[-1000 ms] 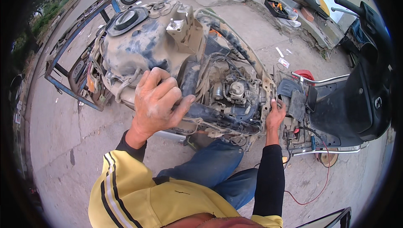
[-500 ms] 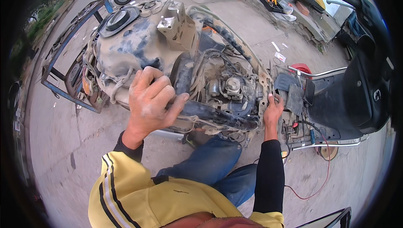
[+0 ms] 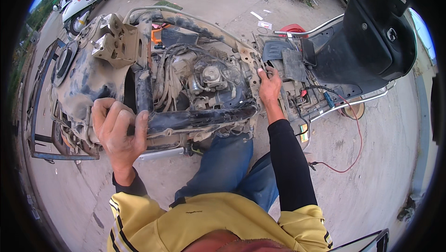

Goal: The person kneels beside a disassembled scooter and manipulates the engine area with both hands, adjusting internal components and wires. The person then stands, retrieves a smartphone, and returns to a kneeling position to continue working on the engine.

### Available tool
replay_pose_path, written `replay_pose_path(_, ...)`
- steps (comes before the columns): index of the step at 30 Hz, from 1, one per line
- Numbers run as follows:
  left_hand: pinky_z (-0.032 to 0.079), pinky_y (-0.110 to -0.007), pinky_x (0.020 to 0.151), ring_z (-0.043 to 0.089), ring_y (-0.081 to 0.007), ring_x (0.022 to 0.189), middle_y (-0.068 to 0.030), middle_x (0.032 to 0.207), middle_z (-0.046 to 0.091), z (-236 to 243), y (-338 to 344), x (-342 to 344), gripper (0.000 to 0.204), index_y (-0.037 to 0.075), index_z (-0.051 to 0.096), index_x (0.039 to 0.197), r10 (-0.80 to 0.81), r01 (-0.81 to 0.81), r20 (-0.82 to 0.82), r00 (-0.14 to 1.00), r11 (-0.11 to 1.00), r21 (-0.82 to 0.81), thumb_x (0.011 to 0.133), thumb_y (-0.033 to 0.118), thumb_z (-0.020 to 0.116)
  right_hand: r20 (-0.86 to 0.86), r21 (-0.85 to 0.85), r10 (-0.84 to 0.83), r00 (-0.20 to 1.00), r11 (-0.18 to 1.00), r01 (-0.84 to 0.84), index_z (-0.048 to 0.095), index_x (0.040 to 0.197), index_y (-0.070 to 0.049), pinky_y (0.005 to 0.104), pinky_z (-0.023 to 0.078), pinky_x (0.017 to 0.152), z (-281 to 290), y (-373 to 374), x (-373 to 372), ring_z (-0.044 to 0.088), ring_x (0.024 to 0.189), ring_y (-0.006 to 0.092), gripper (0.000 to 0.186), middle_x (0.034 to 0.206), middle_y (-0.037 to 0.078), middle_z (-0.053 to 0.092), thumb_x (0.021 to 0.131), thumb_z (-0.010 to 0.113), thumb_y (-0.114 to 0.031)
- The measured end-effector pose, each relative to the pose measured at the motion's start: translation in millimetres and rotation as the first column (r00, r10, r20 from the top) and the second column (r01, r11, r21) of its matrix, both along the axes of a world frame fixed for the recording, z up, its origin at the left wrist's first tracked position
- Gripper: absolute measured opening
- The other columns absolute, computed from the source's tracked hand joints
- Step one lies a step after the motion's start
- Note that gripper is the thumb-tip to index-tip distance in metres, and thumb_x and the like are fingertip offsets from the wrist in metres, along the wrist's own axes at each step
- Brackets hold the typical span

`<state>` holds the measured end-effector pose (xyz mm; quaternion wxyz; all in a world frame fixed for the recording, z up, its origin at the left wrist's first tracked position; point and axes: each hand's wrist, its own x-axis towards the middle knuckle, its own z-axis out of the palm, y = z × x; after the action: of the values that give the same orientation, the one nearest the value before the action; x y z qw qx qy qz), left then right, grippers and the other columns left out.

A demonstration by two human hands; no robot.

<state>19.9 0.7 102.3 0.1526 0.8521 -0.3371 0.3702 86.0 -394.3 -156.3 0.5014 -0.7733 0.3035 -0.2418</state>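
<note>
In front of me is a stripped, dusty scooter body: a dark frame tube (image 3: 200, 118) runs along the near side, with a fuel tank (image 3: 88, 82) at the left. My left hand (image 3: 120, 131) is closed over the near frame by the tank, its fingers curled and the thumb against the tube's end; the fingertips are hidden. On the right, my right hand (image 3: 270, 87) grips the edge of a perforated metal bracket (image 3: 254, 75) between thumb and fingers. Within the frame sit an engine with a carburetor (image 3: 213, 76) and bundled dark hoses (image 3: 165, 73).
A black scooter front section with a footboard (image 3: 341, 75) and chrome side rails stands at the right. A red cable (image 3: 357, 147) trails from it to the ground. A blue metal frame (image 3: 33, 126) lies far left. Behind stands a white scooter (image 3: 88, 1).
My view has turned to the right, so the scooter sits further left in the picture. My left hand still rests at the tank side and my right hand stays on the bracket.
</note>
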Motion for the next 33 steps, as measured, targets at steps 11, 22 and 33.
replay_pose_path(11, 0.041, -0.041, 0.081, 0.048, -0.0313, 0.083, -0.0097, 0.075, 0.053, -5, -1, -3, 0.023, 0.001, 0.053, 0.077, -0.010, 0.011, -0.019, 1.000, 1.000, 0.014, 0.088, -0.001, 0.073, -0.053, -0.051, -0.037, 0.998, 0.998, 0.034, 0.066, 0.131, -0.004, 0.0453, 0.051, 0.098, 21, 11, -7, 0.069, 0.109, 0.0402, 0.057, 0.113, 0.025, 0.073, 0.090, 0.074, -0.043)
replay_pose_path(22, 0.040, -0.041, 0.079, 0.047, -0.0300, 0.083, -0.0079, 0.075, 0.053, -9, 2, -1, 0.027, 0.003, 0.051, 0.075, 0.012, -0.012, 0.005, 1.000, 0.999, 0.053, 0.091, 0.003, 0.072, -0.112, 0.002, -0.021, 0.993, 1.000, 0.021, 0.062, 0.134, -0.008, 0.0479, 0.050, 0.100, 22, 12, -8, 0.067, 0.115, 0.0406, 0.061, 0.119, 0.024, 0.072, 0.091, 0.071, -0.050)
replay_pose_path(33, 0.040, -0.041, 0.080, 0.047, -0.0300, 0.083, -0.0096, 0.075, 0.053, -9, 0, -2, 0.027, 0.002, 0.051, 0.075, 0.005, -0.006, 0.012, 1.000, 0.998, 0.059, 0.093, 0.001, 0.071, -0.087, 0.024, -0.021, 0.996, 0.999, 0.023, 0.062, 0.135, -0.010, 0.0481, 0.050, 0.101, 21, 10, -9, 0.067, 0.116, 0.0417, 0.058, 0.119, 0.024, 0.073, 0.092, 0.070, -0.048)
